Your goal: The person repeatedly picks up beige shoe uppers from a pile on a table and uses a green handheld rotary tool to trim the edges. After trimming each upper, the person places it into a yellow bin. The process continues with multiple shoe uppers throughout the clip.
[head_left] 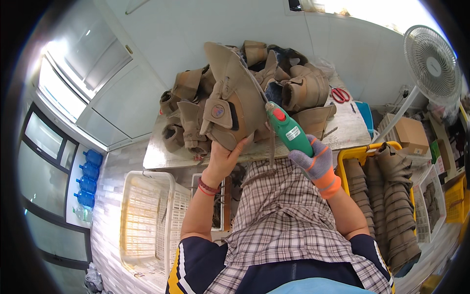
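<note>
Head view: left hand (pixel 226 159) clamped on the low edge of the tan boot piece (pixel 241 105), held up over the table (pixel 155 153); right hand (pixel 317 164), gloved, wrapped around the green power tool (pixel 289 130), right of it. Tool slip could gouge the piece; a weak one-sided hold would cause that. Tool tip contact unclear; some left fingertips hidden.

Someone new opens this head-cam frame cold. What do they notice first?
Probably the bright green tool at centre, in the gloved right hand, its tip close to the right edge of the large tan piece held by the bare left hand. Next, the heap of tan pieces behind on the worktable, then the yellow crate at right, packed with stacked tan pieces.
</note>
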`<state>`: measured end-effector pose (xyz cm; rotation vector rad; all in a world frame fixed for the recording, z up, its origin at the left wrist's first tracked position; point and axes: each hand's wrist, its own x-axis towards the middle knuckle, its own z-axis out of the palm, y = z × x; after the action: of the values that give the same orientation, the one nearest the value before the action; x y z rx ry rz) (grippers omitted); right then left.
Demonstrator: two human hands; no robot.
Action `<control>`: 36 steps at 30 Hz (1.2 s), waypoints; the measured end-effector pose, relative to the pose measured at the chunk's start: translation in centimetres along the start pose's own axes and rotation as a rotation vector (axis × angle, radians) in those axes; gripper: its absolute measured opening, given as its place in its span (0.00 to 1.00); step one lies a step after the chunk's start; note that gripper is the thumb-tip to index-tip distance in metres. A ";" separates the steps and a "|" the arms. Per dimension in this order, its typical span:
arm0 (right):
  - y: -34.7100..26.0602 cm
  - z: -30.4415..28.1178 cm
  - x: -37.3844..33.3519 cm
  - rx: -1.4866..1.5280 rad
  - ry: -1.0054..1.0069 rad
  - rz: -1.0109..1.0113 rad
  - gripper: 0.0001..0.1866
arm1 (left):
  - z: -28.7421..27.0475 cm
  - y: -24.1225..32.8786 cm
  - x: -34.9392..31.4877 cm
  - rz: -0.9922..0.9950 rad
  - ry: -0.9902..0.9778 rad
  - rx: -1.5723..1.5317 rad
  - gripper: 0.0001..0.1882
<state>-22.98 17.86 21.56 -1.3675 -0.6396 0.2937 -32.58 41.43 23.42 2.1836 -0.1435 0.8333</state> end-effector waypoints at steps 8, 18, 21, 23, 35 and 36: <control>-2.6 0.0 0.3 0.145 -0.053 0.133 0.20 | -0.3 -0.7 -1.7 0.218 -0.052 0.306 0.13; -1.0 -2.8 1.6 0.109 0.086 0.185 0.21 | -4.6 -4.1 3.2 -0.061 0.279 0.170 0.11; 1.3 -3.8 0.8 0.124 0.135 0.201 0.20 | -7.7 -9.4 12.5 -0.053 0.223 0.144 0.16; 1.7 -4.1 0.0 0.080 0.139 0.223 0.20 | -10.2 -11.5 18.1 -0.068 0.069 0.719 0.23; 4.1 -6.5 -3.5 0.014 0.199 0.294 0.14 | -3.0 -14.3 -4.3 -0.418 0.678 0.341 0.08; 4.4 -6.5 -3.6 0.004 0.195 0.295 0.14 | -1.6 -13.3 -6.8 -0.413 0.755 0.251 0.07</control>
<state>-21.36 11.46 15.98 -1.4664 -0.2738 0.3911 -34.01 50.70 11.64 1.8621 0.7900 1.4045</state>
